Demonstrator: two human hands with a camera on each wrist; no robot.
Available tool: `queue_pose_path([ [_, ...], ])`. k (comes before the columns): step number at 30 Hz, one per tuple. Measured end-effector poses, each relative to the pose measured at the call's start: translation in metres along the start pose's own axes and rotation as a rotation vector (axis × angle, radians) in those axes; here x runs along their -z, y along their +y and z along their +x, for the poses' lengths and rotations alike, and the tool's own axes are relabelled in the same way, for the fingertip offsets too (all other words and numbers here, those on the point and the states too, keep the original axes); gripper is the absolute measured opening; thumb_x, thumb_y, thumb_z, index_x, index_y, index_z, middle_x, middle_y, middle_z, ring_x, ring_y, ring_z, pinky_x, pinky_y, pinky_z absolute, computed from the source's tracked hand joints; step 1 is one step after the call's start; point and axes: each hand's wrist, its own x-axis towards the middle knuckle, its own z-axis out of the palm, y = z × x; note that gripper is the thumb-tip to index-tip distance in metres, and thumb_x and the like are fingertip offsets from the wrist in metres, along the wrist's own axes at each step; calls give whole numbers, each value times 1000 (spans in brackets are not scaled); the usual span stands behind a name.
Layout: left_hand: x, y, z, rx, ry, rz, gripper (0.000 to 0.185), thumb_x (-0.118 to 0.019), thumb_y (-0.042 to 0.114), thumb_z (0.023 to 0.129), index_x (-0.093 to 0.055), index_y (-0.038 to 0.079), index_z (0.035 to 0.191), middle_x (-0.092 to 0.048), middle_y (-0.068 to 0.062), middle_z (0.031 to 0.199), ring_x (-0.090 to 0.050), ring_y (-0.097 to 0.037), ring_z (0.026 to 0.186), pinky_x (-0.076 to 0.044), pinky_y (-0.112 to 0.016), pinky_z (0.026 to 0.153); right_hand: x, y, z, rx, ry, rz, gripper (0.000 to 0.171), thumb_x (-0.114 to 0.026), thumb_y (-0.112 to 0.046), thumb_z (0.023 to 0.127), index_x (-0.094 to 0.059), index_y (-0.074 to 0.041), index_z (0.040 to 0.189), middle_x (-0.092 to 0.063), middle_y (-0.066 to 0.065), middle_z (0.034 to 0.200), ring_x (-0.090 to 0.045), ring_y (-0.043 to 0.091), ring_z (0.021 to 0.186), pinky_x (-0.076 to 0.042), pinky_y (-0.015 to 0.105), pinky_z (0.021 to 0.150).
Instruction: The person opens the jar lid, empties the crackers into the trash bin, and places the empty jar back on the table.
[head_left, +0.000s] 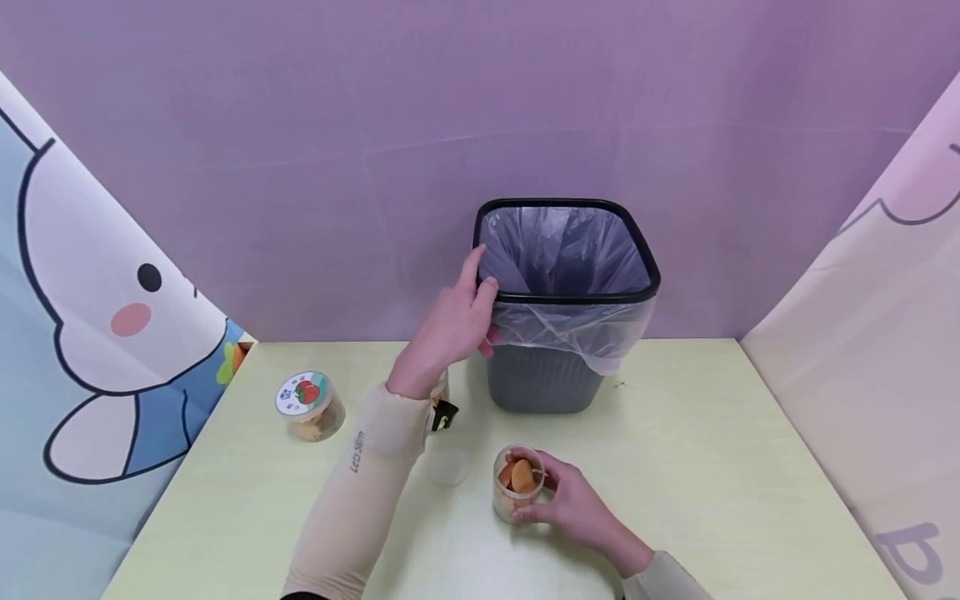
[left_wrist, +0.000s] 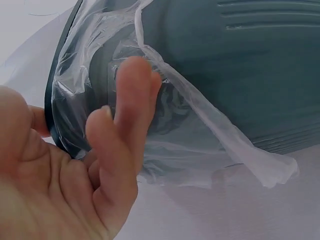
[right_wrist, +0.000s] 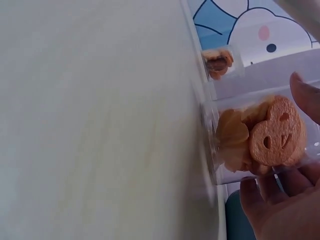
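Observation:
A grey trash bin [head_left: 545, 379] with a black rim and a clear plastic liner [head_left: 570, 250] stands upright near the back wall. My left hand [head_left: 456, 321] grips the rim at its front left corner, with several fingers outside against the overhanging liner [left_wrist: 220, 130]. Lower down, my right hand [head_left: 573, 504] holds an uncovered clear plastic jar [head_left: 504, 502] of cookies [head_left: 522, 477] around its side. In the right wrist view, one cookie [right_wrist: 278, 137] shows cut-out marks like a face, and the jar's base is right at the tabletop.
A lidded jar [head_left: 311, 408] with a strawberry label stands at the left. Part of another jar [head_left: 440, 385] shows behind my left wrist, with a small black item [head_left: 444, 414] beside it. A clear round lid [head_left: 448, 467] lies on the pale table [head_left: 697, 467]. Fabric walls [head_left: 337, 208] enclose it.

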Motion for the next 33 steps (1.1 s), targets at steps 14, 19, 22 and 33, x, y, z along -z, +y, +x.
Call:
queue_pose_path([
  [14,-6,-2,1,-18,12,-38,59,-29,40,106,-5,34,160,-66,-8,62,-66,-22,48,-46,-44,95,39,-10,-3,35,218,-42,72,-89,-20,72,-59,-18,138,-65,3,128,-60,21,114,-48,31,94],
  [19,-6,-3,1,-28,27,-36,59,-28,40,107,-5,31,160,-66,-8,62,-65,-22,48,-48,-44,93,66,-21,-5,68,287,-88,70,-88,-15,74,-59,-15,137,-64,7,129,-61,18,110,-49,28,90],
  [22,-6,-3,1,-31,38,-32,59,-28,40,107,-6,31,160,-66,-8,61,-65,-21,47,-48,-43,91,83,-28,-9,73,327,-128,70,-87,-12,75,-57,-12,139,-63,10,130,-61,15,108,-49,24,88],
  [33,-9,-3,1,-46,59,-2,60,-28,38,106,-6,28,160,-65,-6,59,-63,-20,45,-49,-41,84,134,-62,-27,30,438,-288,70,-85,-14,80,-54,-13,143,-60,11,136,-58,0,105,-44,12,85],
])
